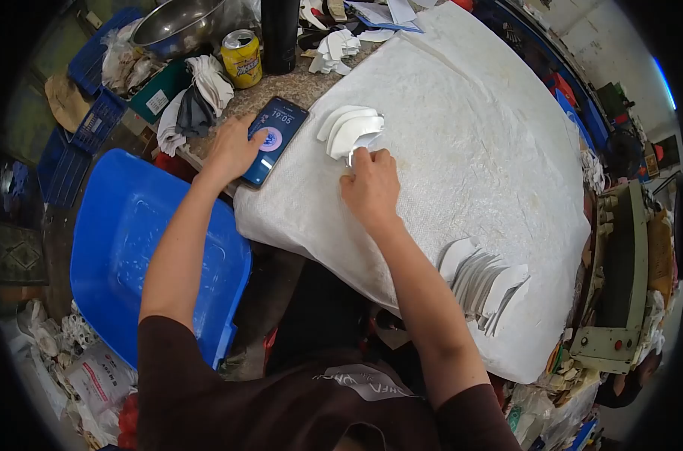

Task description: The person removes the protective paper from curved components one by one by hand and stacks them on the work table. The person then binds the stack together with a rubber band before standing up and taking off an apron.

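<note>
The right hand (373, 184), fingers curled nearly closed, touches the small stack (350, 134) at its eleven o'clock; whether it grips a piece, I cannot tell. The loosely open left hand (232, 150) touches one phone (287, 124), its long axis one-to-seven. Two stacks: the larger (486, 279), uncountable, lies at the right hand's four o'clock.

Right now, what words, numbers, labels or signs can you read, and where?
"19:05", on the phone.
Yellow can: lettering too blurred.
Dark shirt: print unclear.
Plastic bag, lower left: red print too small.
White label on the green box: too small.
</note>
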`<state>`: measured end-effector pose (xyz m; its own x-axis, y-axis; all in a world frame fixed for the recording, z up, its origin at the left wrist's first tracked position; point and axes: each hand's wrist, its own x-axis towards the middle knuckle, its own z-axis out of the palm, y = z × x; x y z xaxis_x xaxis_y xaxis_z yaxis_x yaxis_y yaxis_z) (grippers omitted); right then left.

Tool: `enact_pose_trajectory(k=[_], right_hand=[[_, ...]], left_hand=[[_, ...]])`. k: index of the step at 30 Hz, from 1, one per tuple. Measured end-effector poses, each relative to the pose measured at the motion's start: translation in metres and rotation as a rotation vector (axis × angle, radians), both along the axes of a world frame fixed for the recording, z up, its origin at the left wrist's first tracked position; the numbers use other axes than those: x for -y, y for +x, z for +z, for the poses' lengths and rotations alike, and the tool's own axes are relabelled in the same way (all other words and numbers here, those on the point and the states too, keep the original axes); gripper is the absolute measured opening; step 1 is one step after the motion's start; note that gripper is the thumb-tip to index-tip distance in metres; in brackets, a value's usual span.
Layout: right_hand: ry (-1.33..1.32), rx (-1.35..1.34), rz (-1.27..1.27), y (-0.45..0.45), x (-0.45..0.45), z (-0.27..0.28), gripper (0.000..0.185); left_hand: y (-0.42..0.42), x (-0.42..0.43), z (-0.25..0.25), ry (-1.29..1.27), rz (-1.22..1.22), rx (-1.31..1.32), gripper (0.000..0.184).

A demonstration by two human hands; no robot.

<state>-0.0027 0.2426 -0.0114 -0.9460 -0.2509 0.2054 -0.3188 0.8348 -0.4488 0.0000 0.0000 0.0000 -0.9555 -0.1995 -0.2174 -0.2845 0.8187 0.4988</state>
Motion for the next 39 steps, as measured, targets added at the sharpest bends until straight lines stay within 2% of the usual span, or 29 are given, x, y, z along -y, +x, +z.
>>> enact_pose_trajectory(k=[2,3,5,6,8,9,11,12,14,15,17,18,19,21,22,25,27,28,29,31,33,34,35,37,38,39], right_hand=[[-0.009,-0.01,0.039,0.003,-0.014,0.0,0.028],[-0.011,-0.027,0.028,-0.006,-0.027,0.0,0.028],[-0.033,0.045,0.085,0.009,-0.052,0.004,0.029],[-0.031,0.05,0.074,0.019,-0.063,0.006,0.029],[-0.116,0.031,0.01,0.037,-0.081,0.009,0.032],[-0.116,0.032,-0.01,0.043,-0.086,0.009,0.032],[-0.083,-0.212,-0.045,0.054,-0.098,0.01,0.036],[-0.079,-0.212,-0.063,0.061,-0.104,0.01,0.036],[-0.369,-0.105,-0.119,0.075,-0.114,0.012,0.038],[-0.368,-0.108,-0.132,0.086,-0.119,0.014,0.038],[-0.415,-0.154,-0.09,0.113,-0.127,0.022,0.038],[-0.415,-0.15,-0.102,0.128,-0.13,0.025,0.038],[-0.384,-0.163,-0.031,0.144,-0.131,0.029,0.039],[-0.348,-0.173,0.018,0.17,-0.135,0.028,0.039],[-0.39,-0.156,0.004,0.181,-0.136,0.026,0.04],[-0.517,-0.023,-0.119,0.21,-0.152,0.019,0.041],[-0.67,0.161,-0.287,0.225,-0.161,0.015,0.038],[-0.608,0.085,-0.224,0.229,-0.166,0.011,0.026],[-0.609,0.088,-0.24,0.234,-0.17,0.012,0.026],[-0.609,0.239,-0.292,0.243,-0.178,0.013,0.014],[-0.695,0.236,-0.298,0.251,-0.187,0.004,0.014],[-0.836,0.271,-0.356,0.255,-0.19,0.004,0.015],[-0.977,0.308,-0.413,0.26,-0.193,0.004,0.016],[-0.97,0.326,-0.418,0.27,-0.2,0.004,0.017],[-0.944,0.37,-0.368,0.275,-0.202,0.009,0.017],[-0.915,0.422,-0.317,0.283,-0.202,0.013,0.018]], left_hand=[[0.023,-0.022,0.01,-0.469,0.044,-0.503,0.034],[0.014,-0.034,0.017,-0.469,0.036,-0.523,0.034],[0.02,-0.052,0.029,-0.146,-0.102,-0.749,0.033],[0.025,-0.064,0.031,-0.14,-0.113,-0.745,0.033],[0.035,-0.091,0.033,0.194,-0.34,-0.605,0.032],[0.039,-0.104,0.032,0.201,-0.358,-0.601,0.032],[0.048,-0.13,0.024,0.308,-0.521,-0.635,0.031],[0.052,-0.138,0.023,0.316,-0.539,-0.633,0.031],[0.062,-0.153,0.019,0.482,-0.525,-0.37,0.032],[0.067,-0.163,0.013,0.485,-0.539,-0.367,0.032],[0.079,-0.184,0.001,0.92,-0.432,-0.24,0.036],[0.086,-0.197,0.006,1.09,-0.377,-0.074,0.041],[0.092,-0.208,0.006,1.09,-0.384,-0.063,0.041],[0.105,-0.231,0.005,1.454,-0.373,0.062,0.042],[0.114,-0.238,0.015,1.522,-0.351,0.154,0.041],[0.136,-0.26,0.014,1.542,-0.34,0.182,0.039],[0.153,-0.274,0.013,1.53,-0.333,0.193,0.038],[0.162,-0.28,0.012,1.492,-0.351,0.245,0.039],[0.17,-0.285,0.012,1.454,-0.369,0.295,0.039],[0.181,-0.295,0.001,1.464,-0.371,0.268,0.038],[0.188,-0.299,-0.008,1.547,-0.311,0.187,0.039],[0.194,-0.298,-0.003,1.313,-0.296,0.014,0.029],[0.198,-0.296,-0.003,1.31,-0.3,0.021,0.029],[0.203,-0.289,-0.004,0.349,-0.673,-0.871,0.024],[0.206,-0.286,-0.011,0.239,-0.91,-0.998,0.033],[0.211,-0.287,-0.012,0.218,-1.011,-1.037,0.026]])
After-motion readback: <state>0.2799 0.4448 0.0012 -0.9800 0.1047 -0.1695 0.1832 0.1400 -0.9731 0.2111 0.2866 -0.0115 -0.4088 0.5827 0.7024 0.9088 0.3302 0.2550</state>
